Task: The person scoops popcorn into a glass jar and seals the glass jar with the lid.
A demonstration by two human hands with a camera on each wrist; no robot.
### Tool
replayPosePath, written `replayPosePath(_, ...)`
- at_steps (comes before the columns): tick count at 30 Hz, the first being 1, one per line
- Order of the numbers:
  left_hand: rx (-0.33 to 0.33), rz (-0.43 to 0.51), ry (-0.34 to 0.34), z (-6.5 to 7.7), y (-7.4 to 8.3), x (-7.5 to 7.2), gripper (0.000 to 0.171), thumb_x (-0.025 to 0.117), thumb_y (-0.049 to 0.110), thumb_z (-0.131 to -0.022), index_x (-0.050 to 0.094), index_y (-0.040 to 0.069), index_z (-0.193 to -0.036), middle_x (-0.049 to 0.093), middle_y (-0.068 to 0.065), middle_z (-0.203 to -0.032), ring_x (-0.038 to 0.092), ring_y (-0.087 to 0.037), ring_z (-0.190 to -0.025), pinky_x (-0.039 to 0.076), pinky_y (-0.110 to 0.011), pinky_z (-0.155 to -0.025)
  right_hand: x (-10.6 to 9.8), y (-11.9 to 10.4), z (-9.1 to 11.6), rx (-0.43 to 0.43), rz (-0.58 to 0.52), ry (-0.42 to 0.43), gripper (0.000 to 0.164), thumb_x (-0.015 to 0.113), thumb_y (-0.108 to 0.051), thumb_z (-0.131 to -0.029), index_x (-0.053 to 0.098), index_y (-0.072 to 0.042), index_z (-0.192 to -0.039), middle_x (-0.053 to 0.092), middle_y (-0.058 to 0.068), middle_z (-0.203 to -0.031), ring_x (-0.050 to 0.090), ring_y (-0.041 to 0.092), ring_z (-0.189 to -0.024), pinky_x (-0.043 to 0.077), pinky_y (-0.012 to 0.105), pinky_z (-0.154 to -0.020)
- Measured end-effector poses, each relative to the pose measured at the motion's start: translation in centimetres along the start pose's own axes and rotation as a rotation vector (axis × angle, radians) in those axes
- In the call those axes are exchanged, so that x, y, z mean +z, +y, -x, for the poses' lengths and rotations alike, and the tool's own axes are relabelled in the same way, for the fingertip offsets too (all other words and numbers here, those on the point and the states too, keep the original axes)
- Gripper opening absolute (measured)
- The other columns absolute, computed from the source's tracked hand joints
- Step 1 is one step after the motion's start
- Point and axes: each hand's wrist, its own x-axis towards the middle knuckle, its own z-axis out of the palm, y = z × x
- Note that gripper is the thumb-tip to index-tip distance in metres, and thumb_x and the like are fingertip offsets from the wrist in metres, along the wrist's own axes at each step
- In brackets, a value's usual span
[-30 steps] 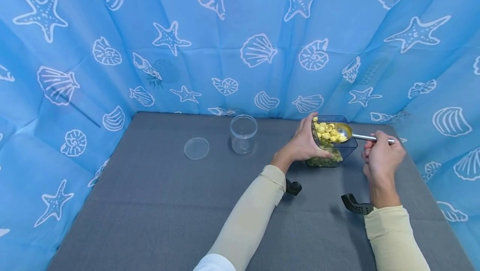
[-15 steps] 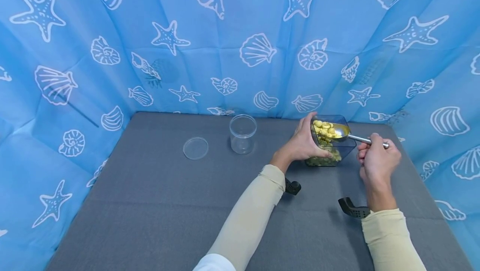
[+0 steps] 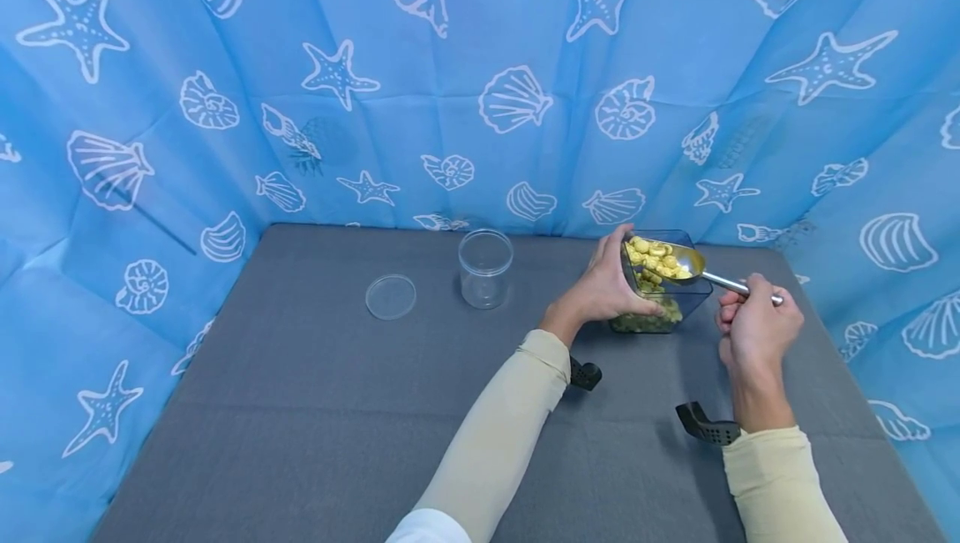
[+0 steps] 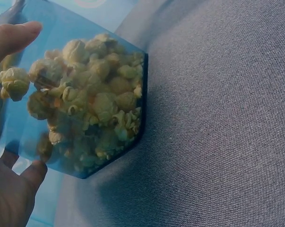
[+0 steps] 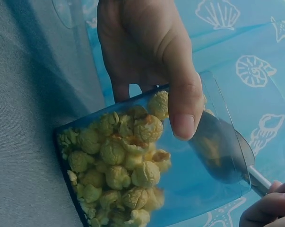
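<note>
A see-through bluish bin [image 3: 693,303] of yellow popcorn [image 4: 102,94] stands tilted at the right back of the table. My left hand [image 3: 606,283] grips it from its left side, thumb across the near wall and fingers on the far side. In my right hand [image 3: 761,322] is the handle of a metal scoop [image 3: 688,261], its bowl inside the bin's mouth with popcorn in and around it. Through the clear wall in the right wrist view, the scoop's bowl [image 5: 220,151] shows behind my left thumb [image 5: 185,113].
A clear round jar [image 3: 486,272] without a lid stands left of the bin. Farther left, a clear round lid [image 3: 391,297] lies flat on the grey table [image 3: 315,409]. A blue curtain [image 3: 450,51] with shell prints hangs behind the table and at both sides.
The scoop pushed down and left into the bin, then its bowl came up slightly with popcorn in it. My right hand shifted a little left and down. My left hand kept its hold.
</note>
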Motion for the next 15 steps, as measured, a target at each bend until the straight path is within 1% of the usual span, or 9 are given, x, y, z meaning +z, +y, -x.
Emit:
replayPosePath(6, -0.008, -0.004, 0.004, 0.0, 0.1, 0.1, 0.129, 0.093, 0.045, -0.071, 0.002, 0.042, -0.161, 0.019, 0.004, -0.168, 0.024, -0.018, -0.156, 0.039, -0.045, -0.12, -0.3, 0.0, 0.5, -0.013, -0.011, 0.018, 0.023, 0.051, -0.021, -0.106, 0.057, -0.005, -0.09, 0.058, 0.001, -0.054, 0.045, 0.008, -0.037, 0.036, 0.022, -0.035)
replayPosePath(10, -0.018, -0.002, 0.001, 0.0, 0.2, 0.1, 0.129, 0.093, 0.045, -0.071, 0.001, 0.042, -0.162, 0.018, 0.005, -0.168, 0.023, -0.018, -0.157, 0.038, -0.046, -0.12, -0.5, 0.1, 1.0, -0.048, -0.016, 0.035, 0.022, 0.051, -0.02, -0.106, 0.057, -0.006, -0.091, 0.058, 0.001, -0.054, 0.045, 0.008, -0.036, 0.036, 0.023, -0.035)
replayPosePath(15, -0.016, -0.005, 0.0, 0.0, 0.2, 0.1, 0.129, 0.093, 0.045, -0.071, 0.002, 0.04, -0.162, 0.018, 0.003, -0.168, 0.023, -0.02, -0.157, 0.038, -0.048, -0.12, -0.8, 0.2, 1.4, -0.092, -0.012, 0.036, 0.019, 0.051, -0.021, -0.106, 0.057, -0.006, -0.094, 0.058, 0.0, -0.056, 0.044, 0.008, -0.037, 0.035, 0.022, -0.034)
